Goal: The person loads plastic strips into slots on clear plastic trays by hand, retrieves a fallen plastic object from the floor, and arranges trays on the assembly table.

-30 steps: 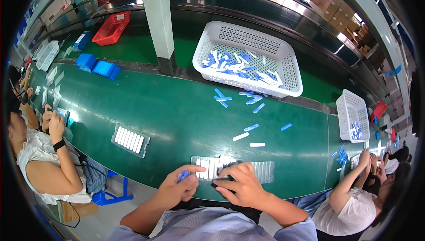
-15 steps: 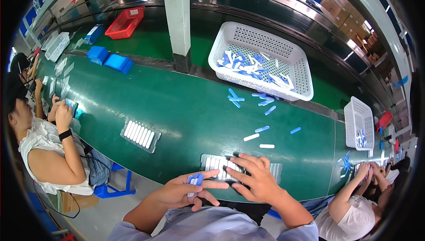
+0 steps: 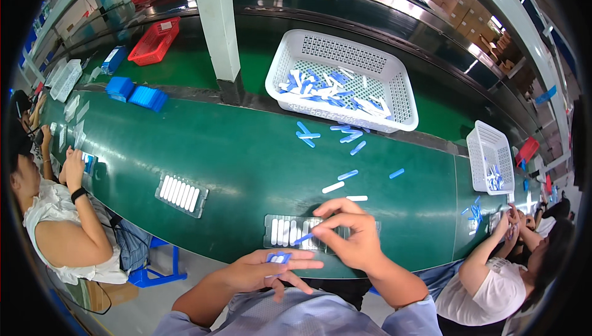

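Right hand point(image 3: 351, 237) has shifted onto the clear tray point(image 3: 290, 231), pinching a blue strip point(image 3: 303, 238). Left hand point(image 3: 265, 269), palm up, cups blue pieces point(image 3: 279, 257). Green belt point(image 3: 246, 151); beyond, white basket point(image 3: 343, 80), red bin point(image 3: 155, 41).

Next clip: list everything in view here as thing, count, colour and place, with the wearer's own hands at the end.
Conveyor belt: one, green, across the middle.
Clear tray: one, partly filled with white sticks, under the right hand.
Second clear tray: one, full of white sticks, further left on the belt.
Large basket: one, white, holding blue and white sticks, behind the belt.
Loose sticks: about a dozen, blue and white, scattered on the belt.
Small basket: one, white, at right.
Red crate: one, far left.
Blue boxes: a cluster, left end.
Pillar: one, white.
Co-workers: one at left, one at right.
Left hand: holds small blue pieces.
Right hand: pinches a blue stick over the tray.
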Motion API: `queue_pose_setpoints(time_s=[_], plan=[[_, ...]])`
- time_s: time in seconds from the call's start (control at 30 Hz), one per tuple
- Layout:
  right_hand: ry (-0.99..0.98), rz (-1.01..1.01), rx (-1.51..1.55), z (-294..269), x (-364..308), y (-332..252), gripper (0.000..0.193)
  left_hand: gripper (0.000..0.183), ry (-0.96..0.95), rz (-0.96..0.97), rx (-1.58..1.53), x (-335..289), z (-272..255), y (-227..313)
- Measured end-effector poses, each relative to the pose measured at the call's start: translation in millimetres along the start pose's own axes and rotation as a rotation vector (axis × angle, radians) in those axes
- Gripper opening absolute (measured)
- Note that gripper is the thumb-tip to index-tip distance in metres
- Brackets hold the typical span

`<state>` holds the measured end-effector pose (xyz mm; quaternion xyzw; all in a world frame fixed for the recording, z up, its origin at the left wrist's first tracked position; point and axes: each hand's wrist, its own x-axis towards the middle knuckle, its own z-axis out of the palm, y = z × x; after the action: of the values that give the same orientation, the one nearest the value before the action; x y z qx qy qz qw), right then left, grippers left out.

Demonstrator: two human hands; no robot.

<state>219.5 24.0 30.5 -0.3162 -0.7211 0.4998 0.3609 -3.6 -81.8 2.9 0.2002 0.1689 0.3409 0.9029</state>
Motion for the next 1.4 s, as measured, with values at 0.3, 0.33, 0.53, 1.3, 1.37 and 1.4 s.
queue_pose_setpoints(time_s=[0.3,0.33,0.53,1.3,1.37,1.4], plan=[[-0.189,-0.349,-0.859,11,-24,9,0.031,0.060,0.122,0.161,-0.212,-22,-17,0],[-0.239,-0.326,-0.806,10,-26,13,0.038,0.061,0.115,0.162,-0.196,-21,-16,2],[-0.001,-0.268,-0.720,-5,-14,1,0.030,0.062,0.042,0.152,-0.177,-21,-18,3],[0.090,0.017,-0.084,-34,-6,14,0.010,0.023,0.540,0.186,0.637,-11,4,2],[0.047,-0.165,-0.469,-32,-4,10,0.010,0.025,0.642,0.222,1.532,-6,16,10],[-0.007,-0.339,-0.670,-28,-5,8,0.010,0.025,0.646,0.223,1.532,-1,16,7]])
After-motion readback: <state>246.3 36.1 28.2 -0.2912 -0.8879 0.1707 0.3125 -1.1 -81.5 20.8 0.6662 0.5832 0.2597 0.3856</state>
